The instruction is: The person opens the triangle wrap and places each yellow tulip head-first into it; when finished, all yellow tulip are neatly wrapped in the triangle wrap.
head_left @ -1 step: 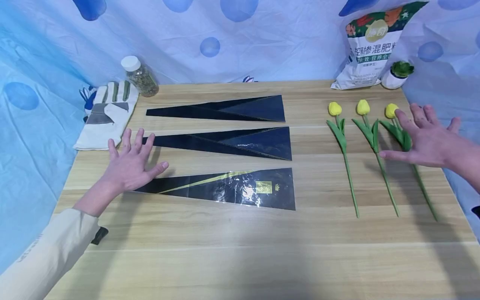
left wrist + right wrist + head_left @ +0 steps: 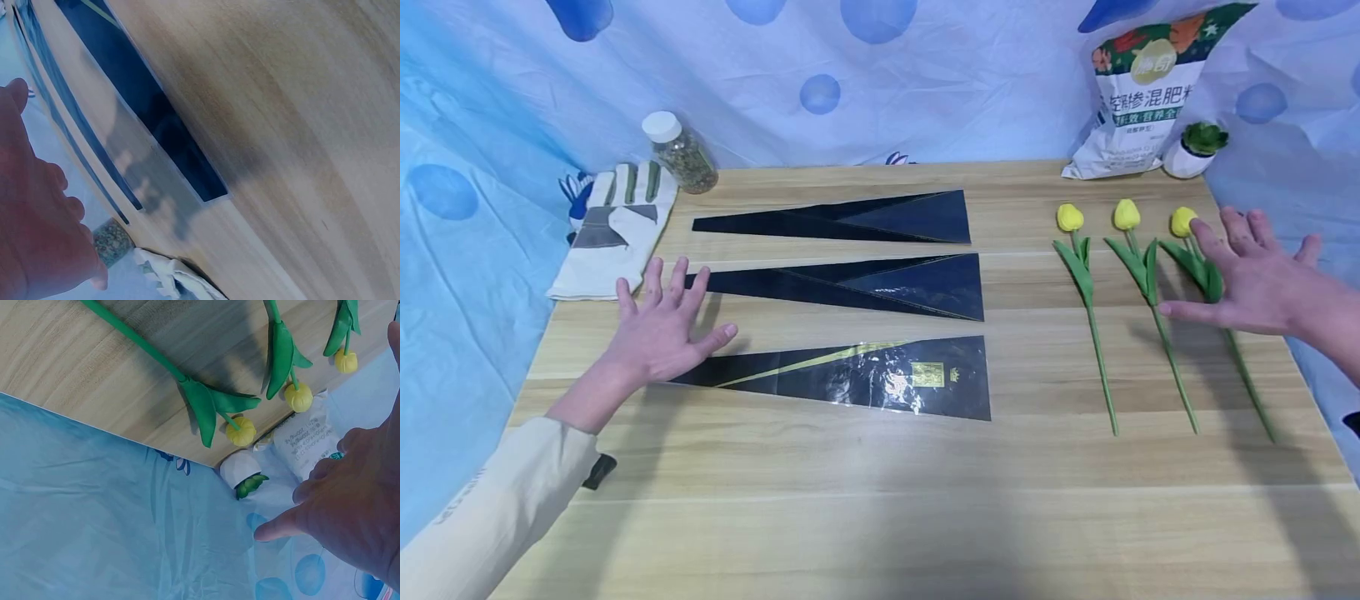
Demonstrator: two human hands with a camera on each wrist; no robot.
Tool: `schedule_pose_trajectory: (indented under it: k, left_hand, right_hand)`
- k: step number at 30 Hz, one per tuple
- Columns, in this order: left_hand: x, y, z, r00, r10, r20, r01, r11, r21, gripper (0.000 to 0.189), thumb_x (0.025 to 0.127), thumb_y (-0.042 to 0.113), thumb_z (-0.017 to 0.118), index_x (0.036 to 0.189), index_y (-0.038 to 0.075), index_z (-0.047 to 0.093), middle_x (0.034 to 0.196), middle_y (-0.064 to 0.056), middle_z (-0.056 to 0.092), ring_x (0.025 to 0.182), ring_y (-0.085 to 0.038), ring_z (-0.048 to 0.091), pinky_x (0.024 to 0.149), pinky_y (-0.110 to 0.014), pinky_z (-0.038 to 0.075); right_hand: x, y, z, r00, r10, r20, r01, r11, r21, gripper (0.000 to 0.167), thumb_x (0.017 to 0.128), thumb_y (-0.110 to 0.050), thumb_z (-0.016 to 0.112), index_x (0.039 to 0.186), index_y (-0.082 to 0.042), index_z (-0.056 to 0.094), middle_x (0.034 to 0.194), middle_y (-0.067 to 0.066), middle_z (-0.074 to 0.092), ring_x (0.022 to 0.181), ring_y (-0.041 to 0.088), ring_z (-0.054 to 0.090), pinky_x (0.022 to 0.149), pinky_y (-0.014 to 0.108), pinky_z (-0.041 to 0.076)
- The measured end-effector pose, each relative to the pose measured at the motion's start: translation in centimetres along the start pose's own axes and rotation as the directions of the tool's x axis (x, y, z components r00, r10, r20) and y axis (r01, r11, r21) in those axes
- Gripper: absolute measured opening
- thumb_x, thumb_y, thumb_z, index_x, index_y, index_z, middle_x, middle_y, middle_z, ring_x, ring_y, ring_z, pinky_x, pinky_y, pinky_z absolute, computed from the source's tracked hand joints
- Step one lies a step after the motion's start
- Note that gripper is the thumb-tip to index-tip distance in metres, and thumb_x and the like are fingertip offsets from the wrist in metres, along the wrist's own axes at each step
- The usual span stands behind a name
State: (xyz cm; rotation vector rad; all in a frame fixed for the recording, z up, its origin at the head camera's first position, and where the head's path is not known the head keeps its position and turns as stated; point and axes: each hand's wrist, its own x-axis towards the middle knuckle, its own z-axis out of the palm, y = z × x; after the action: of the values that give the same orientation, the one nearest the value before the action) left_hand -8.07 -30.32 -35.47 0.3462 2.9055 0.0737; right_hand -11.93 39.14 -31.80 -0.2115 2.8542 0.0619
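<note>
My left hand (image 2: 664, 333) hovers with spread fingers over the narrow left ends of the black flower sleeves, holding nothing. Three sleeves lie flat in a column: a far one (image 2: 902, 218), a middle one (image 2: 917, 287), and a near, shiny one (image 2: 842, 379) with gold print. Over on the right, my right hand (image 2: 1255, 275) is held above the table, fingers spread and nothing in it. It partly covers the rightmost yellow tulip (image 2: 1183, 222). Beside that lie a middle tulip (image 2: 1126, 214) and a left tulip (image 2: 1070, 218), blooms pointing away, stems toward me.
White-and-grey work gloves (image 2: 617, 250) lie at the back left, beside a white-capped jar (image 2: 688, 162). A fertilizer bag (image 2: 1138, 117) and a small potted succulent (image 2: 1191, 154) stand at the back right. Blue plastic sheeting (image 2: 467, 275) hangs around the wooden table (image 2: 850, 517).
</note>
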Motion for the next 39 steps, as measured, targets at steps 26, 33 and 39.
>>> schedule_pose_trajectory:
  k: [26, 33, 39]
  left_hand:
    - [7.5, 4.4, -0.8, 0.994, 0.055, -0.096, -0.072, 0.980, -0.186, 0.067, 0.104, 0.041, 0.050, 0.154, -0.001, 0.033, 0.154, -0.032, 0.030, 0.134, -0.054, 0.036, 0.108, -0.069, 0.027]
    - [16.6, 12.8, -1.4, 0.985, 0.034, -0.170, -0.085, 0.949, -0.302, 0.045, 0.103, 0.033, 0.055, 0.140, 0.007, 0.058, 0.146, -0.019, 0.049, 0.117, -0.038, 0.061, 0.103, -0.050, 0.045]
    - [21.8, 17.0, -0.4, 0.997, -0.001, -0.082, -0.030, 0.926, -0.375, 0.051, 0.103, 0.039, 0.055, 0.148, 0.016, 0.050, 0.160, -0.013, 0.031, 0.148, -0.038, 0.021, 0.116, -0.060, 0.018]
  right_hand:
    - [3.0, -3.8, -0.9, 0.940, -0.223, -0.258, 0.253, 0.964, 0.087, 0.068, 0.096, -0.029, 0.066, 0.142, 0.013, 0.040, 0.119, 0.043, 0.055, 0.085, 0.057, 0.062, 0.078, 0.068, 0.048]
    - [4.9, -9.4, 0.2, 0.897, -0.317, -0.307, 0.373, 0.916, 0.145, 0.040, 0.096, -0.017, 0.067, 0.127, 0.007, 0.058, 0.104, 0.029, 0.069, 0.085, 0.040, 0.070, 0.070, 0.057, 0.056]
    - [6.4, -12.5, 0.4, 0.846, -0.390, -0.364, 0.469, 0.869, 0.158, 0.034, 0.093, -0.010, 0.068, 0.122, 0.008, 0.063, 0.101, 0.024, 0.071, 0.081, 0.034, 0.072, 0.066, 0.050, 0.058]
